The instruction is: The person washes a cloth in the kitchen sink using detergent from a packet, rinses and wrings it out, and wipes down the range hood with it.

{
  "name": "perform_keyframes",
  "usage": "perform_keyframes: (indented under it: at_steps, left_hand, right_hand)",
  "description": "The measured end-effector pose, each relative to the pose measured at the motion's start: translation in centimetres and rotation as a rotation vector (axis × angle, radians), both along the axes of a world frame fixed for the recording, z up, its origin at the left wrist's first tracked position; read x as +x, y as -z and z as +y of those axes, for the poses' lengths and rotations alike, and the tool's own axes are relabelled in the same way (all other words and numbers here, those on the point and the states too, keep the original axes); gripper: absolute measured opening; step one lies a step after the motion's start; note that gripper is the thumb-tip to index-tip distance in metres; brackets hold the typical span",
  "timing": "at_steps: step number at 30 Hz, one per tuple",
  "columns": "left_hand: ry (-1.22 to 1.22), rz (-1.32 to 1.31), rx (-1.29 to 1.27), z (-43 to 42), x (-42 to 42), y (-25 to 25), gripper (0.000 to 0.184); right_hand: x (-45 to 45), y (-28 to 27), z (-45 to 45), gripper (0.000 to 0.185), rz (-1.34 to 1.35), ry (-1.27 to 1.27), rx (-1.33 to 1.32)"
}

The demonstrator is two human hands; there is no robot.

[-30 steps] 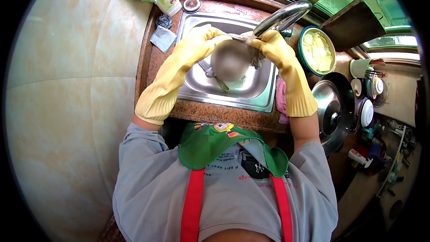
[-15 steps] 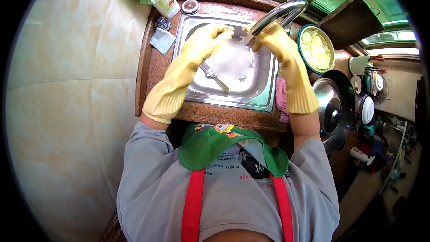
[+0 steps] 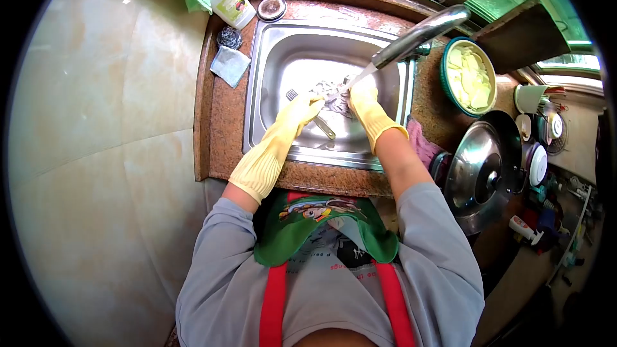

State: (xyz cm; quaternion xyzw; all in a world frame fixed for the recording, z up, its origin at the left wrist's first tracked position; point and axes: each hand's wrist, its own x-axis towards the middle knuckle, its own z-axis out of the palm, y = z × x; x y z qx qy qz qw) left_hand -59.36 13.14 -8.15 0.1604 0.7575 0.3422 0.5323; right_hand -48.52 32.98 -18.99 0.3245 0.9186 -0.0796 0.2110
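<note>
Both my hands wear long pale-yellow rubber gloves and are low inside the steel sink [image 3: 263,83]. A crumpled, wet greyish thing [image 3: 339,101] lies between them; its kind is unclear. My left hand [image 3: 307,108] has its fingers closed at the left side of this thing. At its right side is my right hand [image 3: 364,97], fingers curled downward and partly hidden. Water streams from the chrome faucet [image 3: 421,33] onto the spot between my hands. A tool with a gridded head and a greenish handle [image 3: 325,127] lies on the sink bottom, partly beneath my left hand.
Left of the sink are a blue-grey sponge cloth [image 3: 230,66], a steel scourer [image 3: 229,37] and a white bottle [image 3: 234,8]. On the right stand a bowl of pale slices [image 3: 469,77], a pink cloth [image 3: 421,144] and a lidded wok [image 3: 475,167].
Both hands have come down and nearer to me, deeper into the sink. The broad, pale round shape between them has given way to a crumpled greyish mass. The faucet's stream now shows plainly.
</note>
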Motion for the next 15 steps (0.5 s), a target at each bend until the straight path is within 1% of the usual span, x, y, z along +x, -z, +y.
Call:
perform_keyframes:
  at_steps: [1,2,3,4,6,7,8,10,11,12,13,14,15]
  left_hand:
    - [-0.02,-0.077,-0.034,-0.6,0.0,1.4,0.032]
    - [-0.025,-0.148,-0.005,-1.2,0.2,3.2,0.032]
    - [-0.031,-0.22,0.022,-1.5,0.3,4.2,0.033]
    - [-0.036,-0.227,0.017,-2.1,0.6,5.0,0.033]
    - [-0.36,-0.477,0.053,-2.0,1.3,3.0,0.039]
    - [-0.467,-0.517,-0.035,-0.9,1.3,1.9,0.049]
    - [-0.467,-0.519,-0.029,-0.4,1.3,2.5,0.049]
    - [-0.823,-0.725,-0.054,0.4,1.0,4.7,0.057]
    - [-0.929,-0.845,-0.012,0.9,0.8,5.3,0.059]
    - [-0.925,-0.837,-0.015,1.3,0.5,5.8,0.059]
    - [-0.876,-0.943,0.095,1.7,0.3,6.1,0.057]
    - [-0.82,-1.05,0.203,2.4,0.1,6.7,0.055]
    - [-0.942,-1.204,0.293,3.2,0.5,10.2,0.051]
  right_hand:
    - [0.1,1.4,-0.5,0.024,0.048,0.041,0.039]
    - [0.2,3.0,-0.9,0.024,0.223,0.166,0.009]
    - [0.2,4.9,-1.2,0.025,0.522,0.333,-0.096]
    - [0.6,6.6,-1.7,0.026,0.754,0.445,-0.224]
    - [-0.3,-1.5,-3.6,0.028,0.16,0.204,-0.129]
    - [-0.7,-4.0,-3.4,0.031,0.121,0.418,-0.491]
    - [-0.2,-5.6,-3.6,0.031,0.122,0.416,-0.486]
    - [0.9,-8.9,-3.9,0.029,0.445,0.727,-1.313]
    - [1.0,-10.9,-3.2,0.036,0.44,0.66,-1.5]
    - [0.4,-14.7,-3.0,0.042,0.429,0.623,-1.6]
    - [0.6,-15.6,-1.7,0.041,0.372,0.5,-1.643]
    - [1.0,-15.7,0.4,0.04,0.315,0.378,-1.677]
    - [1.0,-13.2,1.9,0.037,0.301,0.206,-1.544]
